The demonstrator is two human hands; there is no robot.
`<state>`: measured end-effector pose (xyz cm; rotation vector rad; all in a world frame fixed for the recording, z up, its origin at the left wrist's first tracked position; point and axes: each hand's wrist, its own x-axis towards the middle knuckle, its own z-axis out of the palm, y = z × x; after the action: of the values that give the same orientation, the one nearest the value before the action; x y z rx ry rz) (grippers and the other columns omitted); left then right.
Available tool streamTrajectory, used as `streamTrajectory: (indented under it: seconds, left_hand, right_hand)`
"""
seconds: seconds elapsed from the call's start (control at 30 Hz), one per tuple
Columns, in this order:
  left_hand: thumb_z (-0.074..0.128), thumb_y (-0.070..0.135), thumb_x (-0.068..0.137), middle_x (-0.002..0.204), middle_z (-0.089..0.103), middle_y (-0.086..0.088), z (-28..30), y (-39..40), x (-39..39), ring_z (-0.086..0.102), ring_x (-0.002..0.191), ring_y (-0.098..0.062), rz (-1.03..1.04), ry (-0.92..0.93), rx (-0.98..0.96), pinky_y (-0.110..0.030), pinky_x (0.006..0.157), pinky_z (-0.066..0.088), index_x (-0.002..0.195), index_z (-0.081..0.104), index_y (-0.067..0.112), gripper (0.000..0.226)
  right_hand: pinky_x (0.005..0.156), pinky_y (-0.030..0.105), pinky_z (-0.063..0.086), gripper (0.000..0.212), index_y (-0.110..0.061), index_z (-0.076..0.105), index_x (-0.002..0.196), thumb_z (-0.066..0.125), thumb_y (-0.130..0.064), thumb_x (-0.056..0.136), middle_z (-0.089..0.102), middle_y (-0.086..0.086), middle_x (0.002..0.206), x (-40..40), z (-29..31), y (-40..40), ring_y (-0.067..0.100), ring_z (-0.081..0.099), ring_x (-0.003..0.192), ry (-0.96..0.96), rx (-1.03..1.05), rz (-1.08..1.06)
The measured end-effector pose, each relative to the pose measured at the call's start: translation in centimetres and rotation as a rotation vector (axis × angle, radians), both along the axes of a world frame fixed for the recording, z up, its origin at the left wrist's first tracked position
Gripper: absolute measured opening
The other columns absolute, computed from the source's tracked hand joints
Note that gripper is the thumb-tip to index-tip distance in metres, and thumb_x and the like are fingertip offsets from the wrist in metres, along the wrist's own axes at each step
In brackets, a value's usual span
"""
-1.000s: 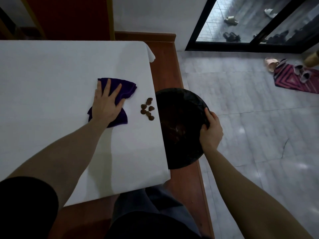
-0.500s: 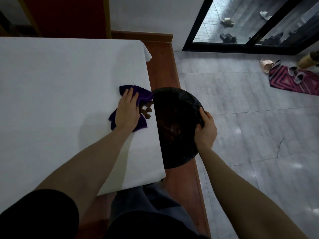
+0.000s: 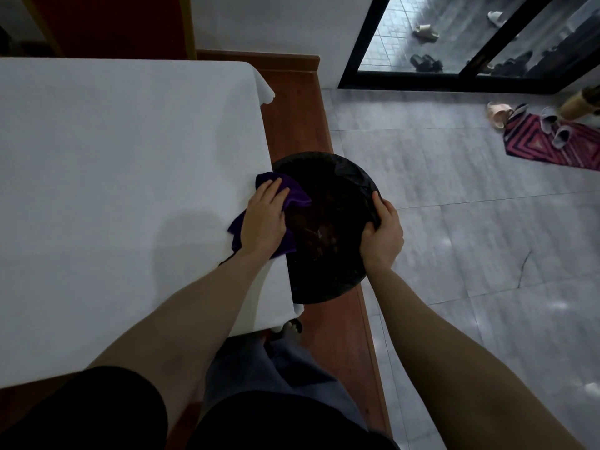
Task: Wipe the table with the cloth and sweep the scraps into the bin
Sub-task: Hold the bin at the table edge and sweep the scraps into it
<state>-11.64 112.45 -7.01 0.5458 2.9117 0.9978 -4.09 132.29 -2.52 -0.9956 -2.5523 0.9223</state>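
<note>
A purple cloth (image 3: 293, 193) lies at the right edge of the white-covered table (image 3: 130, 164), its far corner hanging over the bin. My left hand (image 3: 263, 219) presses flat on the cloth. A round black bin (image 3: 344, 177) lined with a dark bag is held against the table edge, just below its top. My right hand (image 3: 382, 237) grips the bin's right rim. No brown scraps show on the table; dim reddish-brown shapes lie inside the bin.
A red-brown wooden ledge (image 3: 298, 112) runs along the table's right side. Grey tiled floor (image 3: 454, 190) spreads to the right, with a striped mat (image 3: 552, 144) and slippers by a glass door (image 3: 470, 37).
My left hand slid the cloth rightward from mid-table to the table edge, pushing the brown scraps along. The scraps are gone from the tabletop. The right hand kept hold of the bin.
</note>
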Motion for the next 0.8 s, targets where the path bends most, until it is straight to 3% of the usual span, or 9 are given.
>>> streamTrajectory:
  seconds: [0.2,0.33,0.47,0.67,0.8]
  left_hand:
    - [0.056,0.0,0.088,0.147,0.05,-0.015,0.0,0.9,1.5,0.043,0.138,-0.038,-0.07,0.016,-0.028,-0.048,0.114,0.036,0.137,0.056,0.003,0.049]
    - [0.056,-0.001,0.086,0.146,0.05,-0.019,0.6,-1.9,1.0,0.044,0.136,-0.04,0.019,0.073,-0.052,-0.048,0.111,0.036,0.137,0.056,0.001,0.051]
    - [0.052,-0.001,0.089,0.152,0.043,-0.018,1.5,-7.3,-0.5,0.037,0.142,-0.038,0.199,0.054,-0.151,-0.047,0.115,0.029,0.141,0.052,0.003,0.052]
    - [0.046,0.021,0.102,0.157,0.036,-0.016,0.4,-13.3,0.5,0.029,0.146,-0.038,0.364,0.023,-0.318,-0.054,0.112,0.032,0.149,0.043,0.009,0.049]
    - [0.043,0.038,0.103,0.163,0.022,-0.015,-0.6,-13.3,1.2,0.013,0.151,-0.04,0.315,-0.011,-0.372,-0.057,0.119,0.014,0.155,0.032,0.02,0.056]
  right_hand:
    - [0.091,0.022,0.041,0.068,-0.033,0.052,0.142,0.046,0.005,0.085,0.054,-0.006,0.14,0.9,-0.3,0.7,0.014,0.057,0.118,0.022,-0.007,-0.001]
    - [0.087,0.018,0.04,0.069,-0.034,0.052,0.141,0.047,0.005,0.084,0.054,-0.007,0.138,1.4,-0.3,1.1,0.011,0.057,0.115,0.03,-0.003,-0.005]
    - [0.094,0.022,0.041,0.068,-0.035,0.052,0.141,0.047,0.004,0.085,0.054,-0.007,0.139,1.6,-0.5,1.3,0.013,0.056,0.12,0.032,-0.013,-0.012]
    - [0.1,0.032,0.045,0.066,-0.036,0.052,0.141,0.047,0.002,0.087,0.055,-0.006,0.139,1.9,-1.0,1.2,0.015,0.056,0.121,0.038,-0.016,-0.007]
    - [0.099,0.031,0.045,0.066,-0.035,0.052,0.141,0.047,0.003,0.087,0.055,-0.005,0.139,2.1,-1.3,1.3,0.016,0.056,0.121,0.029,-0.024,-0.017]
